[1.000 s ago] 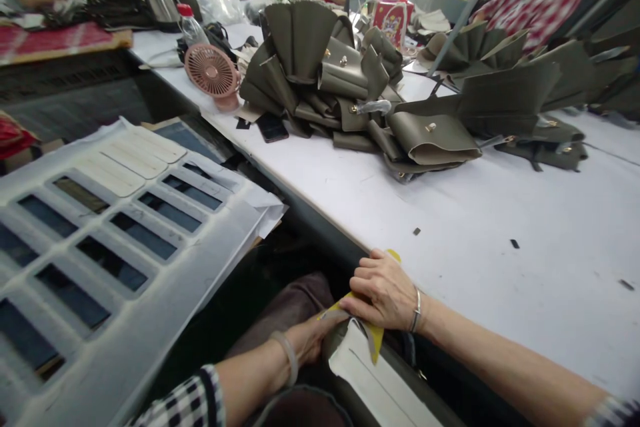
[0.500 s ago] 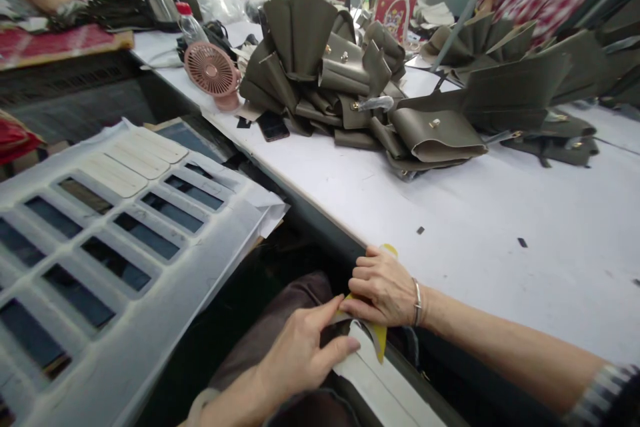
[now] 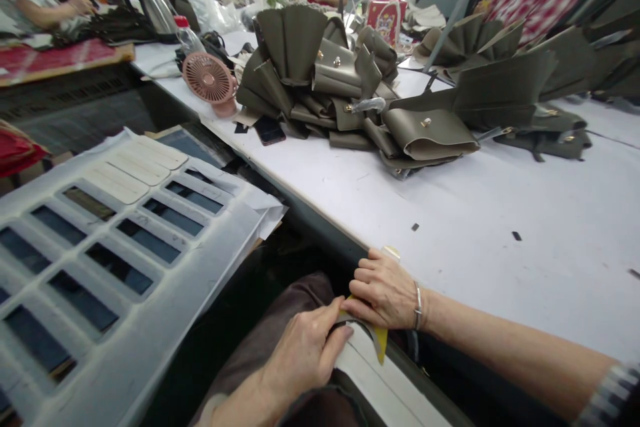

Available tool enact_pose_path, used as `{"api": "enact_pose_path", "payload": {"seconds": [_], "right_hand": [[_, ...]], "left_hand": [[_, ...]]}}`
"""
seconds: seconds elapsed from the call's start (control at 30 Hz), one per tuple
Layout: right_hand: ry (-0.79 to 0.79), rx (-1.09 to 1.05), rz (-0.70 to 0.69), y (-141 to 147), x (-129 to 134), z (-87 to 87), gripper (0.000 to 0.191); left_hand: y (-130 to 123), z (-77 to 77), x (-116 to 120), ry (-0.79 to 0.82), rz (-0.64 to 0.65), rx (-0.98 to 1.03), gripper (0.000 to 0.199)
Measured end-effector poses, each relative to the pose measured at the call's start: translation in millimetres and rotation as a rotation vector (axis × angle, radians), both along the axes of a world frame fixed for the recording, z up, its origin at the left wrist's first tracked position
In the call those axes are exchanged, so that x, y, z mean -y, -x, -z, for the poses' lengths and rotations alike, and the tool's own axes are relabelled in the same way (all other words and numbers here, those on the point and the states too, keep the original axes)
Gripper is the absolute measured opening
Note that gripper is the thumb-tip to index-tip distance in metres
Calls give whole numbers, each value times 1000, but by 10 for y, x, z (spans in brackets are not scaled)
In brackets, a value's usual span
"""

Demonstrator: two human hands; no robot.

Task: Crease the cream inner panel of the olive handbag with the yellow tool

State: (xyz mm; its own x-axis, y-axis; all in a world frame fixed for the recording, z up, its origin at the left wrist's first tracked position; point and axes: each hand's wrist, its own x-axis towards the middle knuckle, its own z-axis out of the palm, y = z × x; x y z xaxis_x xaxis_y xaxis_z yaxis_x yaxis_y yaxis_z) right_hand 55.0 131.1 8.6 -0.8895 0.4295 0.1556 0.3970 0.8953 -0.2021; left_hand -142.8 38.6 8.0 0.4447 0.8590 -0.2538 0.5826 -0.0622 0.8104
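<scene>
Near the bottom centre, my right hand (image 3: pixel 383 290) is wrapped round a yellow tool (image 3: pixel 383 340) with a pointed lower end. My left hand (image 3: pixel 307 343) presses with thumb and fingertips at the end of a white strip (image 3: pixel 373 367), close to my right fingers. The strip has a line along its length and lies on a dark olive piece (image 3: pixel 435 390) over my lap. A dark curved edge shows between the strip's end and the tool. What lies under my left fingertips is hidden.
A white table (image 3: pixel 475 233) carries olive bag pieces (image 3: pixel 430 133), a pink fan (image 3: pixel 209 78) and a phone (image 3: pixel 270 130). At left lies a pale sheet (image 3: pixel 197 267) with rectangular openings. People sit across the back.
My left thumb has moved up slightly, nearer the fingers, at the strip's end. My right hand stays almost in place round the yellow tool. The view has shifted a little.
</scene>
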Motion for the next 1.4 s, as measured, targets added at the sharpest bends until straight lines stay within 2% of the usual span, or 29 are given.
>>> {"api": "enact_pose_path", "payload": {"seconds": [0.23, 0.33, 0.4, 0.47, 0.57, 0.63, 0.77, 0.87, 0.97, 1.0, 1.03, 1.1, 1.2, 1.27, 1.4], "right_hand": [[15, 38, 30, -71, 136, 34, 42], [52, 39, 104, -89, 257, 59, 40], [76, 43, 170, -92, 344, 69, 40], [96, 55, 227, -94, 430, 68, 39], [106, 70, 283, -105, 546, 44, 40], [108, 87, 303, -121, 612, 17, 42], [175, 128, 350, -190, 712, -27, 43], [336, 71, 506, -288, 748, -41, 47], [638, -58, 775, -375, 722, -49, 52], [752, -108, 826, -388, 695, -48, 52], [858, -162, 836, -391, 660, -45, 53], [1025, -279, 766, -359, 572, -24, 55], [1176, -397, 624, -240, 445, 46, 69], [1235, -409, 615, -142, 403, 102, 73], [1299, -430, 699, -18, 450, 177, 52]], "left_hand": [[-44, 30, 27, -21, 31, -44, 48], [-34, -16, 12, 5, 4, 77, 46], [-17, -53, -20, 98, -9, 245, 43], [2, -57, -65, 258, -46, 420, 41], [20, 19, -139, 493, -166, 593, 38], [21, 93, -179, 584, -224, 617, 37], [11, 178, -217, 657, -244, 588, 45], [-1, 177, -201, 661, -247, 599, 45], [-30, 150, -164, 669, -272, 638, 45], [-44, 141, -151, 661, -289, 636, 45], [-57, 134, -140, 650, -307, 621, 45], [-81, 129, -125, 620, -322, 591, 43], [-101, 149, -121, 607, -291, 605, 42], [-103, 178, -121, 576, -264, 610, 40], [-96, 242, -118, 460, -193, 594, 36]]}}
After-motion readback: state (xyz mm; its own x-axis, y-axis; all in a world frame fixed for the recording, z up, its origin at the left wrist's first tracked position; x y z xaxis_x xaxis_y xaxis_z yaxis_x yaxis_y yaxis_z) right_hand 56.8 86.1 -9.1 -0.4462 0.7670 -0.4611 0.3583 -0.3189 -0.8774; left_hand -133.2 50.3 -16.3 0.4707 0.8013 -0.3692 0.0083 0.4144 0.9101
